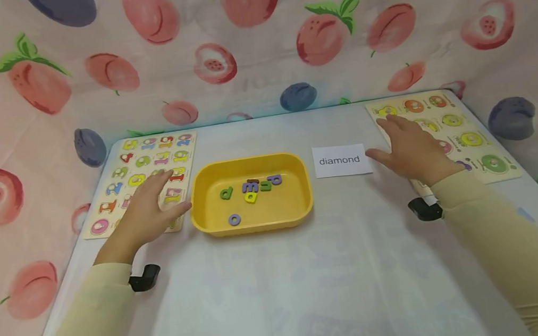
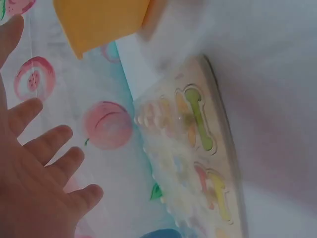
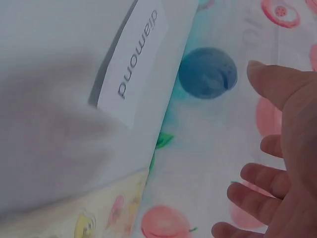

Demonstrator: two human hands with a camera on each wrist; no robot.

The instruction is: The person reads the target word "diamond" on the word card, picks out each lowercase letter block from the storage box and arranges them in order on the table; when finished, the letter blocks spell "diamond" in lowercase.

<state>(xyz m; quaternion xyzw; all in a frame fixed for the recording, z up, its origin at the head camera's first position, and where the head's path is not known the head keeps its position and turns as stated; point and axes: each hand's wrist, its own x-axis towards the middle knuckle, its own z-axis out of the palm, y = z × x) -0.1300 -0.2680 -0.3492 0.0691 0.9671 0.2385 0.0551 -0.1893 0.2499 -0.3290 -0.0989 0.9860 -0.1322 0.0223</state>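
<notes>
Tray: yellow, rounded corners, resting on the counter between the number board and the word card.
Letters in tray: loose small pieces on its floor. Purple m, green n, yellow a and a brown piece sit close together right of the middle; a purple letter shaped like d or p lies just beside them at the right. Green letter, also d- or p-like, lies apart at the left; purple ring-shaped o near the front wall.
Word card: white, flat, printed "diamond", just right of the tray.
Number board: pale, with coloured numerals, left of the tray, partly hidden by the left hand.
Fruit board: pale, with coloured fruit pieces, at the right, partly covered by the right hand.
Left hand: fingers released, spread, grasping nothing; over the number board in the head view, thumb near the tray's left edge. Left wrist view shows it apart from board and tray.
Right hand: fingers released, extended, grasping nothing; over the fruit board in the head view, thumb tip near the card's right edge. Contact with the board: cannot tell.
Sleeves: pale yellow, a black device at each wrist.
Backdrop: pale cloth with peaches and dark plums.
</notes>
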